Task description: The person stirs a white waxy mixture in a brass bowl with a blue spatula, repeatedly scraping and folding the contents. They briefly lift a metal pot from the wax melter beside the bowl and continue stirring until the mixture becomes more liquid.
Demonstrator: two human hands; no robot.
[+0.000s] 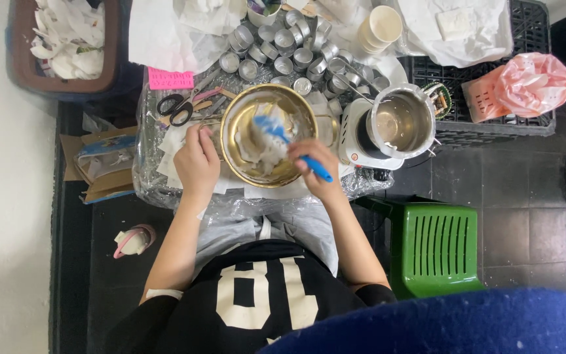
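A person seated at a low, plastic-covered table (165,190) worked a blue-handled spatula (296,147) through white, waxy material in a brass-coloured bowl (237,124), seen from above. The right hand (312,164) was closed around the spatula's handle, its blade buried in the white mass near the bowl's middle. The left hand (196,160) curled against the bowl's left rim, fingers gripping it and apparently steadying it.

The work appeared to be at the scraping or stirring stage, with much of the material clinging to the bowl's floor and sides. Loosening the rest would likely call for a firm hold on the rim and a shallow blade angle along the curved wall.

Just right of the bowl, a steel pot (401,121) sat on a small white hotplate (355,141), close enough to crowd the right elbow's sweep. Behind the bowl lay a cluster of small round metal tins (289,49), with stacked paper cups (378,29) beyond them. Black-handled scissors (175,108) and a pink note (170,80) rested at the bowl's left, near the left hand. A green plastic stool (433,246) stood on the dark tiled floor at the person's right, and a pink plastic bag (532,82) lay on a black crate (525,26) farther off.
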